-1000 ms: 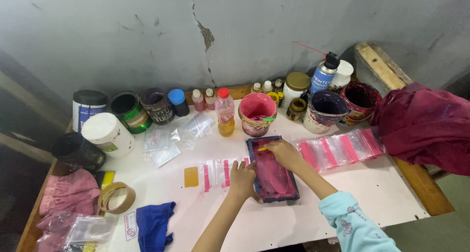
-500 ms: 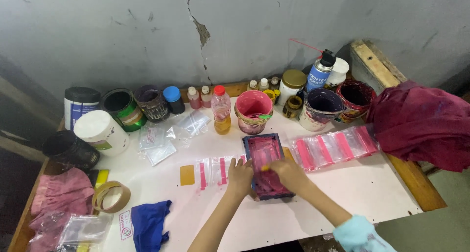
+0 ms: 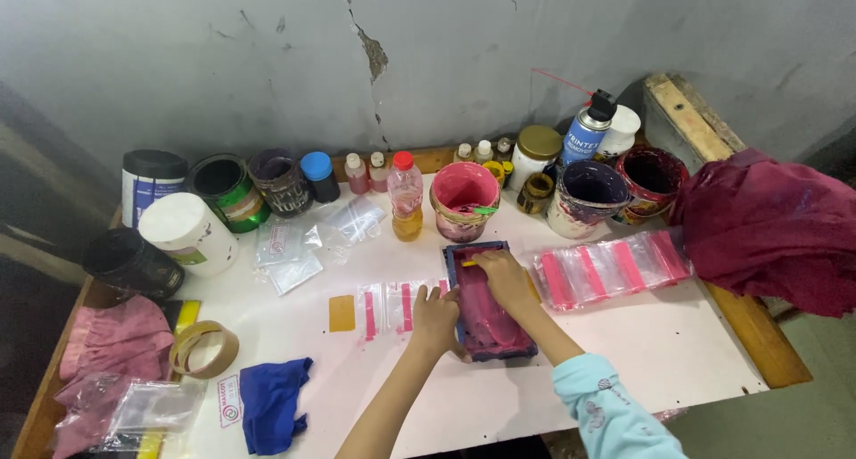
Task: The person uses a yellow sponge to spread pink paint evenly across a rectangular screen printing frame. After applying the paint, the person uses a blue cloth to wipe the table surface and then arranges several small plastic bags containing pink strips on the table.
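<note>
Both hands sit on the small rectangular blue-framed screen coated in magenta ink (image 3: 489,303), near the middle of the white table (image 3: 660,352). Left hand (image 3: 437,319) closes its grip on the frame's left edge, steadying it. Right hand (image 3: 505,279) lies over the inked mesh, fingers curled around a small yellow-tipped tool (image 3: 470,263) at the far end. Just left, clear plastic bags with pink stripes (image 3: 392,306); right, a row of pink-striped bags (image 3: 611,267). Beyond, a pink-stained ink tub (image 3: 464,199).
</note>
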